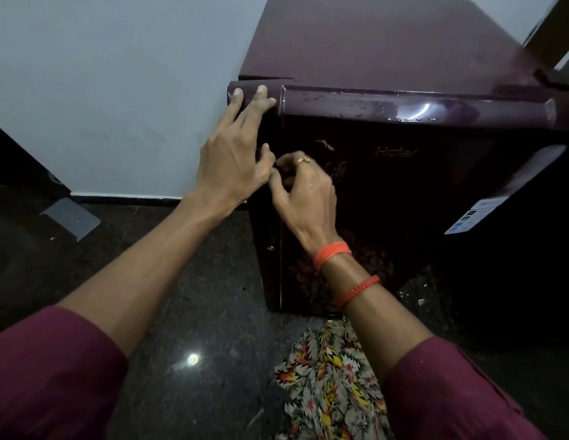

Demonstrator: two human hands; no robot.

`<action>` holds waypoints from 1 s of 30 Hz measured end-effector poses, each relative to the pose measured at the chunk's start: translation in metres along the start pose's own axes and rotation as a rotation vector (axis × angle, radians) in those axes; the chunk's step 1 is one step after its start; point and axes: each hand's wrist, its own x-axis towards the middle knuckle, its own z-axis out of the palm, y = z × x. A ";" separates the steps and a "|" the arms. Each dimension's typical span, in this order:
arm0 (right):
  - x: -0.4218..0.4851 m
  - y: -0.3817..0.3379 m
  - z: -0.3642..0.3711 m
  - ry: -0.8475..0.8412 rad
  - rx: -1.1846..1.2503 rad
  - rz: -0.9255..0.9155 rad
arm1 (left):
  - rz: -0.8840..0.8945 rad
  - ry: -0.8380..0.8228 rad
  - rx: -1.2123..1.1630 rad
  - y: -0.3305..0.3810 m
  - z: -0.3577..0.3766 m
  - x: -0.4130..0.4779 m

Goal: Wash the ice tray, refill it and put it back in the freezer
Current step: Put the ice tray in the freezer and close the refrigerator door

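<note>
While the left hand point(232, 160) lies flat on the door point(404, 201), the right hand point(305, 185) hooks its edge; it probably opens stiffly.

The person wears a deep maroon top whose left sleeve point(51, 373) and right sleeve point(451, 395) leave the forearms bare, a smooth orange band point(332, 252) and a braided orange band point(361, 289) on the right wrist, and a gold ring point(304, 159) on the right hand point(305, 188).
</note>
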 end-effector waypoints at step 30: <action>0.042 0.041 -0.059 -0.005 -0.595 -0.346 | -0.125 -0.093 0.052 0.023 -0.003 -0.014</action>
